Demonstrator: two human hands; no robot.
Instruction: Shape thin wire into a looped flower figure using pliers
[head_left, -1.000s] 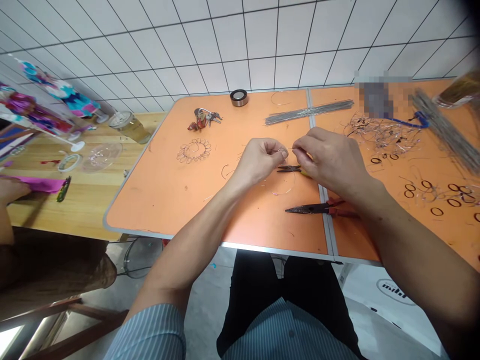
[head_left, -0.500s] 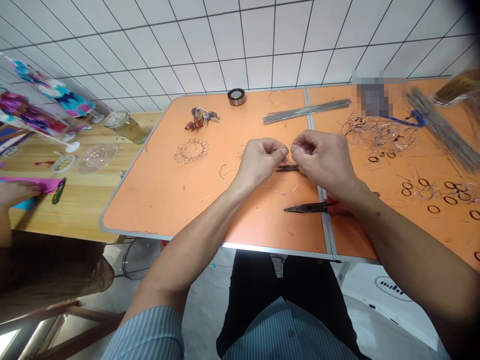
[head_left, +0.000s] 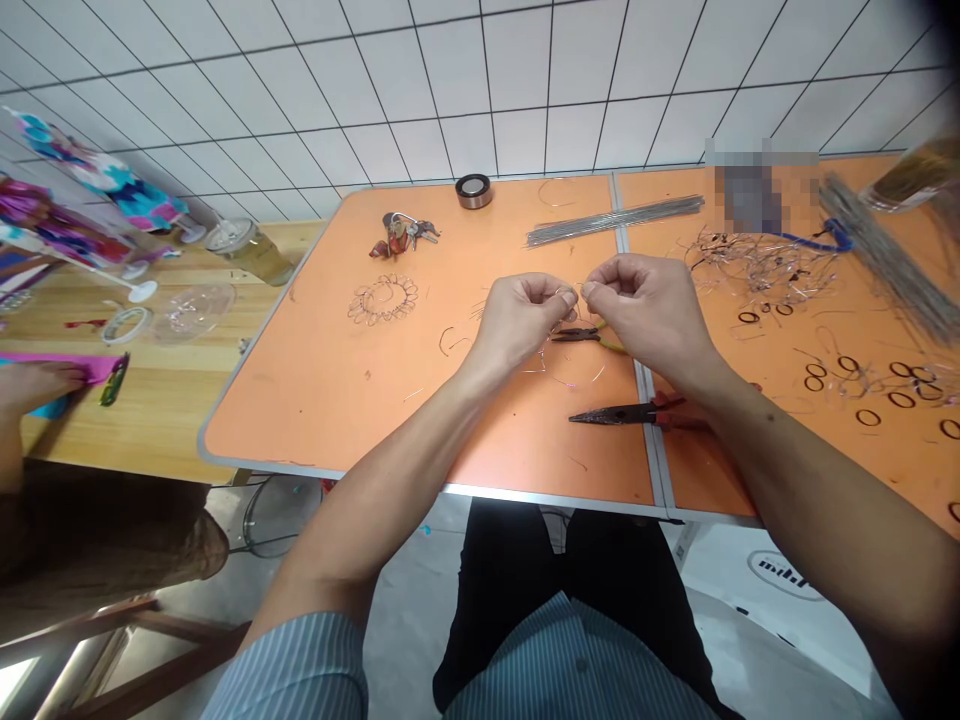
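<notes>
Facing each other over the orange table (head_left: 375, 420), the left hand (head_left: 521, 318) and the right hand (head_left: 645, 310) are held nearly tip to tip; clock positions are taken from the gap between them, with twelve toward the tiled wall (head_left: 517, 90). On the left, thumb and forefinger are pressed together and a thin wire (head_left: 544, 358) is gripped, its bent length hanging at about seven. On the right, thumb and forefinger are likewise pinched closed; whether any wire is caught between them cannot be told. Just below, at six, small pliers (head_left: 576, 335) with yellow handles are seen lying flat, near a curved wire (head_left: 571, 386) marked by a pink spot. At five, larger pliers (head_left: 616, 414) with red handles are partly covered by the right forearm. A looped wire ring (head_left: 382, 300) is placed at nine, keys (head_left: 405, 235) at ten, and a roll of tape (head_left: 473, 194) at eleven. Straight wires (head_left: 615, 220) are laid in a bundle at one; a wire tangle (head_left: 765, 268) is noted between two and three, and dark rings (head_left: 868, 418) are scattered between three and four.
</notes>
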